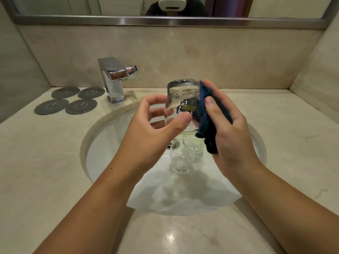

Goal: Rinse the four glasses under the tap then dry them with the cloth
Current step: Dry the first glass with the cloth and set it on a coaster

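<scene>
Glass (183, 94) is being gripped lightly by left fingers (154, 99) while right fingers (214, 88) are clutching the cloth (209, 132) against it; slipping wet, it is risking smashing two glasses (181, 158) beneath them.

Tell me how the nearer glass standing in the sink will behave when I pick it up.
Probably slippery: the nearer glass is clear, smooth and round-sided, and sits in the sink. Likely fragile: its wall looks thin. It may clink against the second glass close behind it, so lift straight up.
</scene>
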The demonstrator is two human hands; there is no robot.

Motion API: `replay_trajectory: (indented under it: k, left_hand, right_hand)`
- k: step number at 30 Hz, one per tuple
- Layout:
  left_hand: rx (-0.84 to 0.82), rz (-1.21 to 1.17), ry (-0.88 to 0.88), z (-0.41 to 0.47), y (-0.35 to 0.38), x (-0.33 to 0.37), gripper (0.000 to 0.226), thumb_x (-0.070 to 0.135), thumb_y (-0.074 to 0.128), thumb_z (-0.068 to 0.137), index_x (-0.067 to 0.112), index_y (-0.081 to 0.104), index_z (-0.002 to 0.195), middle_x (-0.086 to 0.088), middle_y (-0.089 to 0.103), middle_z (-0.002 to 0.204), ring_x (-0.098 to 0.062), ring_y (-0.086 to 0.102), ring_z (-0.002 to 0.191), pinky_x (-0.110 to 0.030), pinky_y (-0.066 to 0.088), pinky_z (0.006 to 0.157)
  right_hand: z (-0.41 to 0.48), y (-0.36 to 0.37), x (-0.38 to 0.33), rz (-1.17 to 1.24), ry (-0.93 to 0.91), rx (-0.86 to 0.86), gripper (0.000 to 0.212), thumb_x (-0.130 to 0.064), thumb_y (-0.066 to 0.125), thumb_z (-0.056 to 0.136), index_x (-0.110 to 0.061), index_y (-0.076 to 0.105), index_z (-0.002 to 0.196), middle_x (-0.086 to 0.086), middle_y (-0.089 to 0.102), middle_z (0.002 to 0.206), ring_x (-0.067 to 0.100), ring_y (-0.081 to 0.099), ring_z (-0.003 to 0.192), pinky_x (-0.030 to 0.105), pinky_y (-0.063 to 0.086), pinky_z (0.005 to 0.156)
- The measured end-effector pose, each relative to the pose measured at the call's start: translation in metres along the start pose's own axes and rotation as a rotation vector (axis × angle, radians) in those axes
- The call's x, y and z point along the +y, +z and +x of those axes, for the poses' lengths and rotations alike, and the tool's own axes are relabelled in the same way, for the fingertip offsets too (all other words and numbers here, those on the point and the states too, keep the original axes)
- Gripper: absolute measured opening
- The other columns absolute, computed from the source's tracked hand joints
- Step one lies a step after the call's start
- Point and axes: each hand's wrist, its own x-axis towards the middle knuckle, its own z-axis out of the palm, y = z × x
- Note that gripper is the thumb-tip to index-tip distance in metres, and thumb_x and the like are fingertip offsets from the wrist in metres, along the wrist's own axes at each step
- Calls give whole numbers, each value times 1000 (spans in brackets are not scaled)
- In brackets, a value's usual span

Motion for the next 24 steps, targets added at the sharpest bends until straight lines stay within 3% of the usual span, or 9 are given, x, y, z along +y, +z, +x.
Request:
replay_trajectory:
  k: [4,7,10,14,16,20,21,24]
  left_hand:
    - [-19,-97,-55,1,-4,-1,63,49,92,71,32,65,125,5,79,110,-14,78,102,-36,64,92]
    - [-92,-252,-98,2,-4,0,55,40,91,78,24,68,126,2,81,103,-15,78,102,-33,63,93]
    - [-88,-185,-91,3,-5,-1,46,50,91,78,36,74,119,7,81,110,-10,78,106,-35,61,100]
    - [9,-51,-27,4,-6,-4,44,57,83,77,48,72,119,6,77,117,-16,78,107,-43,60,103]
    - [-22,-41,-21,2,-4,-3,40,55,83,79,50,71,118,9,77,115,-15,78,106,-40,62,98]
    - [-21,4,-33,-2,3,0,64,55,89,68,43,61,124,11,72,119,-1,75,98,-14,57,67]
    - [-13,-11,-40,-1,2,-1,66,54,90,66,41,62,124,9,73,119,-2,76,96,-15,57,68]
    - [-70,-173,-87,1,-2,-3,63,47,97,71,34,68,126,4,80,110,-14,78,103,-29,62,90]
  right_hand:
    - [4,-1,1,112,64,-30,31,-22,57,108,-26,69,136,5,74,134,27,68,127,53,49,113]
    - [9,-1,2,262,180,-106,41,-27,50,111,-16,57,150,16,65,145,36,61,136,47,48,112]
    - [11,-2,5,306,201,-109,43,-27,49,110,-15,55,151,19,64,146,38,59,137,48,47,116]
    - [8,-2,2,246,132,9,34,-19,55,108,-18,66,141,10,73,133,29,69,127,44,52,108]
    - [6,-1,2,185,98,47,32,-18,57,108,-22,69,137,5,75,131,26,70,125,48,51,112]
    - [2,0,1,85,64,11,32,-20,59,107,-27,70,135,2,75,132,25,68,127,53,46,117]
    - [3,0,1,100,76,11,31,-20,59,107,-27,70,135,2,75,132,25,69,126,52,47,117]
    - [7,0,-1,220,136,-40,35,-24,54,109,-19,65,142,10,71,138,30,67,129,48,49,114]
